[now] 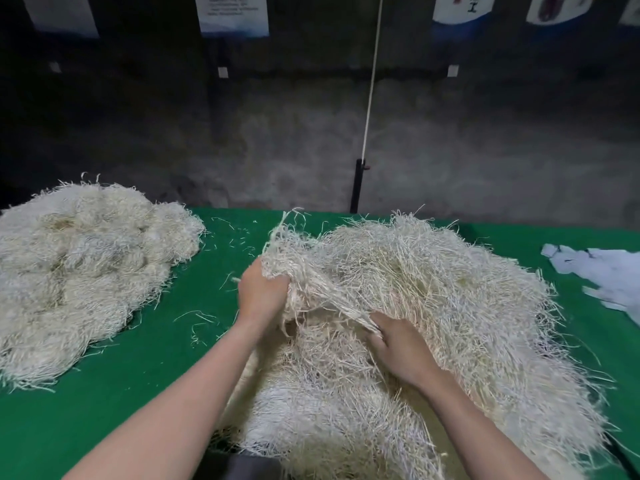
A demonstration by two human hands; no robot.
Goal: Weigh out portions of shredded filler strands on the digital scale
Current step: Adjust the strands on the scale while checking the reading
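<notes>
A big heap of pale shredded filler strands [433, 306] covers the right half of the green table [138, 375]. My left hand [259, 292] grips a tuft of strands [291, 251] lifted from the heap's left edge. My right hand [398, 348] lies on the heap just below, its fingers curled into the strands stretched between the two hands. A second mound of strands [79, 268] sits at the table's left. No scale shows in this view.
Loose strands [197, 320] are scattered on the green cloth between the two mounds. White crumpled sheet material [602, 275] lies at the far right. A black post [356, 185] with a white cord [372, 81] stands behind the table's far edge.
</notes>
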